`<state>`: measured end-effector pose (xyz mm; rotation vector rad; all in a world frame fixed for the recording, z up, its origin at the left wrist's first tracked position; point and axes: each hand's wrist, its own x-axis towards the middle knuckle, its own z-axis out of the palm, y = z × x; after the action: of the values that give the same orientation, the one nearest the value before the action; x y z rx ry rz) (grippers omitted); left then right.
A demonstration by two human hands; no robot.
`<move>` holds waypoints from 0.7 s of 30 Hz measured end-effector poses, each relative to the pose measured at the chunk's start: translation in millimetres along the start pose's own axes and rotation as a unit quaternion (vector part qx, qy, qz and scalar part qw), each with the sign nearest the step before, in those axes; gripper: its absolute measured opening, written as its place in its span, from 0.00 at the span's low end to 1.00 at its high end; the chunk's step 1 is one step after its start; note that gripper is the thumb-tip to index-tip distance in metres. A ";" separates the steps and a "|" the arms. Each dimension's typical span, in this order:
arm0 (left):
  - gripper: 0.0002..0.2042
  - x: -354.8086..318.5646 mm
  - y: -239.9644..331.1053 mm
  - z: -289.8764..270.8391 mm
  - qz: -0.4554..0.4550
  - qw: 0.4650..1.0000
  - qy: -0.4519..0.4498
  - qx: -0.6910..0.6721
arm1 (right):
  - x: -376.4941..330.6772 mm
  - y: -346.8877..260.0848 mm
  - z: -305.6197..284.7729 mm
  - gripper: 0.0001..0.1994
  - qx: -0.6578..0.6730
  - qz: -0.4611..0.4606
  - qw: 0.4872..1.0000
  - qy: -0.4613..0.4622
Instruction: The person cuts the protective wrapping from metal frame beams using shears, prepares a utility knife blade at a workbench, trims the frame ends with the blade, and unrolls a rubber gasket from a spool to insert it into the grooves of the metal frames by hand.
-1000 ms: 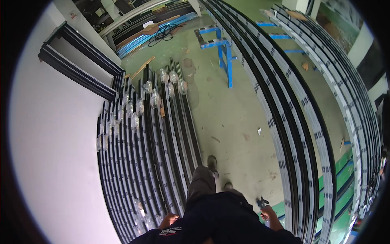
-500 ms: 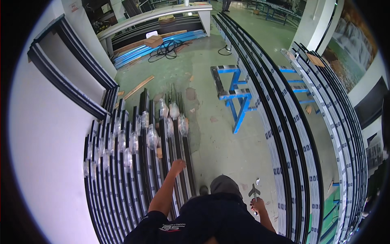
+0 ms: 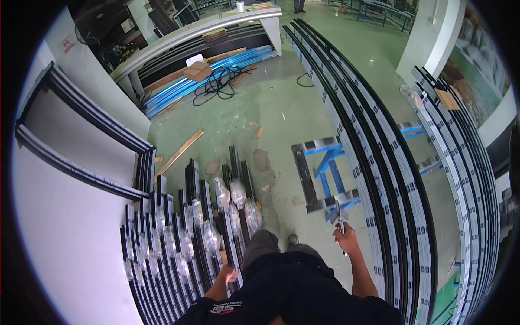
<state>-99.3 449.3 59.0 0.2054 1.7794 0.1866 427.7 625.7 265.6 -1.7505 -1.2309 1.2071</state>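
Note:
My left hand (image 3: 229, 274) is low over the row of long profiles at my left, its fingers curled on the side of a black profile (image 3: 232, 246). How far they wrap round it is hidden. Several black profiles with pale printed film lie side by side there, with clear plastic bags (image 3: 211, 235) bunched near their far ends. My right hand (image 3: 346, 239) is closed round a slim hand tool (image 3: 340, 216) with a flared grey metal head pointing away from me. That tool is held in front of a blue trestle's end, above the floor.
Long film-covered profiles (image 3: 379, 179) run across blue trestles (image 3: 317, 168) at my right, with another stack (image 3: 460, 146) beyond. A dark frame (image 3: 86, 119) leans on the left wall. Ahead are a wood strip (image 3: 181, 153), black cable (image 3: 219, 84), blue lengths and a bench (image 3: 195, 28).
The view has shifted, so the floor and profiles appear lower. My left hand has come back nearer my body along the profiles. My right hand has risen with the tool toward the trestle.

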 end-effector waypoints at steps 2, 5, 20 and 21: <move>0.18 -30.9 31.3 -7.3 -0.011 0.999 0.027 0.023 | 61.6 -34.9 4.4 0.10 -0.011 -0.017 1.000 0.000; 0.15 -14.4 68.2 -29.9 -0.033 0.997 0.017 0.062 | 149.4 -80.4 25.1 0.13 0.013 -0.022 1.000 0.010; 0.10 211.4 844.1 -170.1 0.388 0.921 -0.017 0.015 | 479.9 -224.2 171.4 0.13 0.055 0.072 0.996 0.018; 0.11 203.9 900.9 -174.6 0.414 0.910 -0.001 0.019 | 504.4 -234.5 179.4 0.13 0.056 0.069 0.996 0.019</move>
<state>-279.3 1370.1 116.6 0.9861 1.5954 0.7553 247.3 1181.6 258.1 -1.7911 -1.0137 1.2909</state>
